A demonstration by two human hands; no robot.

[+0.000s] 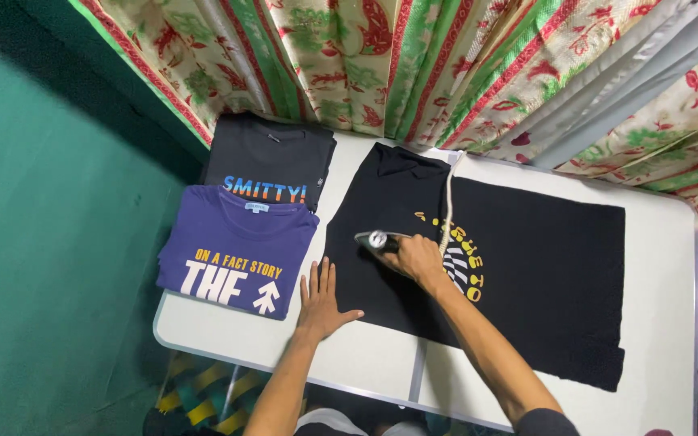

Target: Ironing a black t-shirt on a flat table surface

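Shirts (478, 266): three; iron (377, 240): one.

Folded purple cotton T-shirt with white and yellow print (236, 250) at left of centre on the white tabletop (664, 323). Just above, partly tucked beneath it, a folded black T-shirt with blue and orange lettering (272, 161). Floral red-and-green striped curtain (446, 56) across the top; plain green wall (50, 242) at left.
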